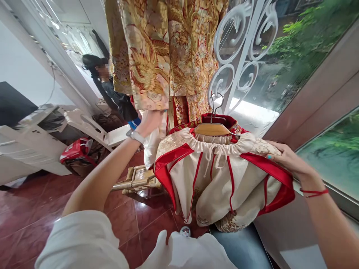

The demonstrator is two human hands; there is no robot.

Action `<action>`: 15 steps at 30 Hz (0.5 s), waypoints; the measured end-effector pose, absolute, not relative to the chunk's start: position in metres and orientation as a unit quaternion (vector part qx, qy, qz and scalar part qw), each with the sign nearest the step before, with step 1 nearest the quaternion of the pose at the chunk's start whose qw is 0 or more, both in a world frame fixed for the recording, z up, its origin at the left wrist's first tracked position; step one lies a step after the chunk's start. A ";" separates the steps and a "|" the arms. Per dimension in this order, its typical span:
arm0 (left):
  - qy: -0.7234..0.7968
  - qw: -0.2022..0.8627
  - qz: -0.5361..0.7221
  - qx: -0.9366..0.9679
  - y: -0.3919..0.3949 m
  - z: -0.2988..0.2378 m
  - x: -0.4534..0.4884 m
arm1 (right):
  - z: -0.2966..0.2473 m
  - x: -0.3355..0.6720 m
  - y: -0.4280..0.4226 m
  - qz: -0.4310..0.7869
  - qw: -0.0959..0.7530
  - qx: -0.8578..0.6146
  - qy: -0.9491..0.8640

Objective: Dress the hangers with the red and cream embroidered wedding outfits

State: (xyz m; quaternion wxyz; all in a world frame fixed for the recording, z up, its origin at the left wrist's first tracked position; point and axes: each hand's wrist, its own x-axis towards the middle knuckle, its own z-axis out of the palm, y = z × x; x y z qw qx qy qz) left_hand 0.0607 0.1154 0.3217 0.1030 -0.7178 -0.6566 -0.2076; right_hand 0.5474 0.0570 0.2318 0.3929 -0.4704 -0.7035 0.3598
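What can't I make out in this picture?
All in the head view:
Left hand: fingers mostly hidden behind the gold garment.
Gold garment: top cut off by the picture's upper edge.
Bamboo seat: partly hidden behind the cream garment.
Red bag: markings too small and blurred.

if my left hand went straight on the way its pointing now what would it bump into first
Most likely the gold patterned garment: the left hand points up at its lower edge and seems to meet it already. Its fingertips are hidden there, so whether they'd press into the cloth or slip behind is unclear.
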 end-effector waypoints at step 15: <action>-0.715 0.061 -0.261 -0.645 0.009 0.234 0.135 | 0.174 0.515 0.069 0.266 0.457 -0.469 -0.707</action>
